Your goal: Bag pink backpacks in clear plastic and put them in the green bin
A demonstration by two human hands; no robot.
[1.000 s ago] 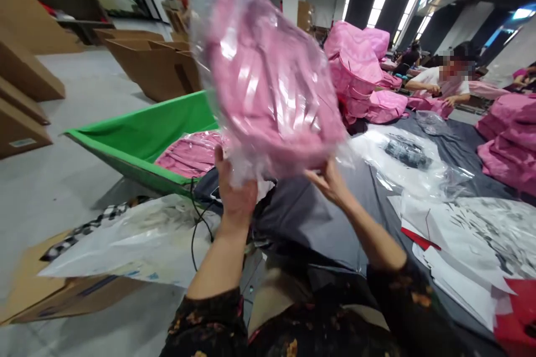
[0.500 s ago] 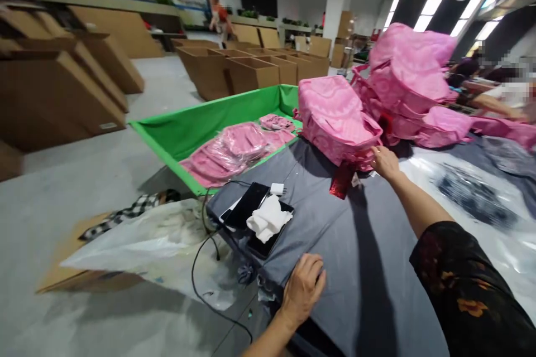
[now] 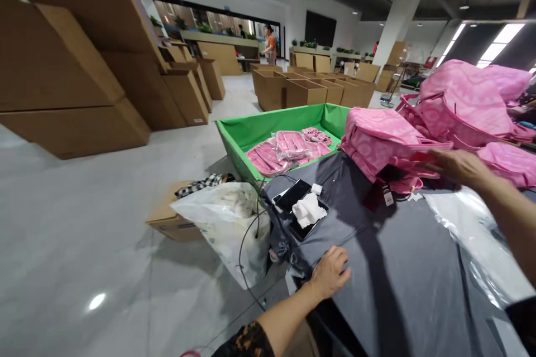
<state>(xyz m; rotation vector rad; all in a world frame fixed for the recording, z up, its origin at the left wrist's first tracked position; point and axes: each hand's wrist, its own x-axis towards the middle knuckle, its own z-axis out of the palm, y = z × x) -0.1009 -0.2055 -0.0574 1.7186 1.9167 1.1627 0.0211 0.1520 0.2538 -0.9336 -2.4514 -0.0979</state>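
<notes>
The plastic-wrapped pink bundle that both hands held up a second ago is out of them now. Similar pink packs sealed in clear plastic (image 3: pixel 288 148) lie in the green fabric-lined bin (image 3: pixel 268 125) beyond the far corner, though which one it is I cannot tell.

The left hand (image 3: pixel 330 274) has come down onto the near edge of the grey cloth-covered surface (image 3: pixel 397 268). Its fingers are loosely curled, palm down, holding nothing.

The right hand (image 3: pixel 458 166) has swung out to the right, and it's blurred with motion. Its fingers are stretched flat and open, right up against the nearest pink fabric backpack (image 3: pixel 377 134). That backpack sits unwrapped at the front of the pink heap, a small hang tag (image 3: pixel 387 195) dangling off its lower edge.

Half a second ago that hand was just touching the backpack's lower corner. Now it sits higher along the side, not closed on anything that I can see. So, as I judge it, one pack is finished with and the hands are on a fresh one.

Clear plastic sheeting (image 3: pixel 473 234) lies spread on the surface just beside it, under the right arm.
</notes>
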